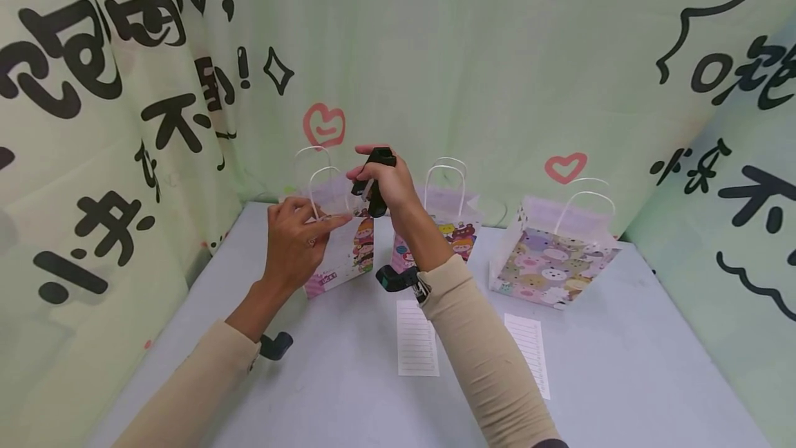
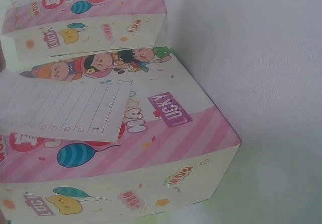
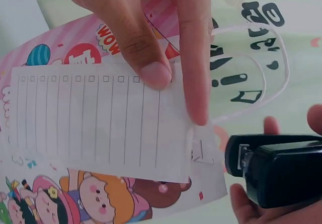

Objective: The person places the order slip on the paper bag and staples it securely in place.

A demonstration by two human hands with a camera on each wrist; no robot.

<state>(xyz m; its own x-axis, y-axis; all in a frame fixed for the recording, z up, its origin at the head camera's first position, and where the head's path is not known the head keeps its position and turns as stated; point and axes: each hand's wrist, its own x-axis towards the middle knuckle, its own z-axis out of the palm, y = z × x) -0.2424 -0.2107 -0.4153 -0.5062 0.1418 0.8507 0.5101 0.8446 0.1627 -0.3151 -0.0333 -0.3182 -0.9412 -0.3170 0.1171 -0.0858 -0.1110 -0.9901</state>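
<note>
Though plain, a pale table [image 1: 348, 379] beneath paper bags [image 1: 342, 254], lettered green curtains [image 1: 497, 75] behind.

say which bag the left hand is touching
The leftmost bag in the head view: the left hand pinches a lined card against it; that hand touches neither the middle bag nor the right bag.

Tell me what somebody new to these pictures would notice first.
Probably the black stapler in the right hand, close to the top edge of the leftmost gift bag, where the left hand holds a lined slip against its front. Next, its cartoon-covered neighbours, the middle bag and the rightmost bag, toward the far edge of the table. Around them, black lettering and red hearts stand out on the pale curtain.
</note>
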